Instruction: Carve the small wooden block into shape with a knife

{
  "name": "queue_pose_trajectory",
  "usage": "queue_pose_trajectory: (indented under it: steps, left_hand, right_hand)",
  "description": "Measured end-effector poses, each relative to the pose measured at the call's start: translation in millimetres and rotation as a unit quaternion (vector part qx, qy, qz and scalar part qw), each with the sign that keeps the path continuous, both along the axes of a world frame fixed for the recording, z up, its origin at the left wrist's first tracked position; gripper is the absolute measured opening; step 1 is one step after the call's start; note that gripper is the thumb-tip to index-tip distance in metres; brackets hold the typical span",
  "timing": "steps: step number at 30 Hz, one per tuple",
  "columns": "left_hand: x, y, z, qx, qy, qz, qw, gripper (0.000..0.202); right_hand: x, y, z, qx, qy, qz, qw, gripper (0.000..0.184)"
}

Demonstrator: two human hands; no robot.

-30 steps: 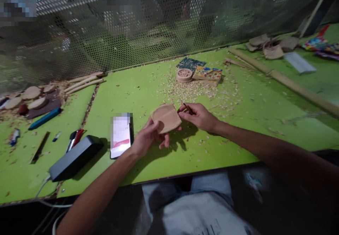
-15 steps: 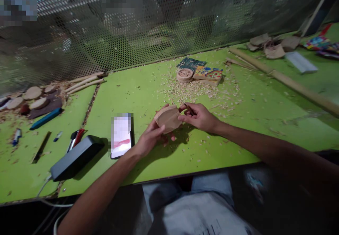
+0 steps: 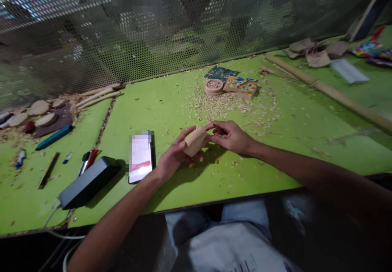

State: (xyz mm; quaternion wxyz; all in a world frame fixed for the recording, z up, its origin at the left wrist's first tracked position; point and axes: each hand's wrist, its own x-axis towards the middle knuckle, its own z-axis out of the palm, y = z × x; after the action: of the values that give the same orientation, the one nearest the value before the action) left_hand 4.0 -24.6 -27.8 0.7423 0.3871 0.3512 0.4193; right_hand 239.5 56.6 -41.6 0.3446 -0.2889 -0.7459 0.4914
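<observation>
A pale piece of wood (image 3: 196, 141) is held just above the green table, tilted so that its edge and one side face me. My left hand (image 3: 174, 157) grips it from the left, thumb and fingers around its edge. At the opposite edge, fingertips of my right hand (image 3: 231, 136) touch the wood. A thin dark pencil-like stick (image 3: 219, 129) is tucked in my right hand; its exact kind is too small to tell. Left of my hands lies a phone (image 3: 140, 157) with a lit screen, partly blurred out.
Shavings surround a round wooden dish (image 3: 213, 87) and a painted block (image 3: 241, 85). At left are a black box (image 3: 88, 182) with a cable, a red cutter (image 3: 92, 159), a teal tool (image 3: 54, 137) and wooden discs (image 3: 39, 108). A bamboo pole (image 3: 337, 94) lies right; perforated mesh (image 3: 171, 39) stands behind.
The wood piece has been turned in my hands: its broad flat face showed before, and now its edge and side do. My left fingers have shifted on it; my right hand stays nearly in place.
</observation>
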Motion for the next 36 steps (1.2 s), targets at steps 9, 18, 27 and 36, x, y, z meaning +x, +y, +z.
queue_pose_trajectory:
  steps: [9,18,27,36]
  left_hand:
    - [1.8,-1.6,-7.0,0.091,0.054,-0.027,0.994,0.082]
    - [7.6,-5.4,0.6,0.125,0.193,-0.003,0.973,0.087]
    - [8.4,-1.7,-2.8,0.155,0.221,0.094,0.958,0.084]
    - [12.5,-4.8,-0.5,0.19,0.332,0.115,0.917,0.08]
  right_hand:
    - [-0.5,0.9,-0.5,0.078,-0.007,0.004,0.997,0.021]
    - [-4.1,-3.4,-0.8,0.141,-0.029,0.01,0.99,0.027]
    - [3.2,-9.3,1.5,0.265,-0.128,0.049,0.954,0.031]
    - [-1.9,-12.7,0.1,0.318,-0.193,0.082,0.925,0.043]
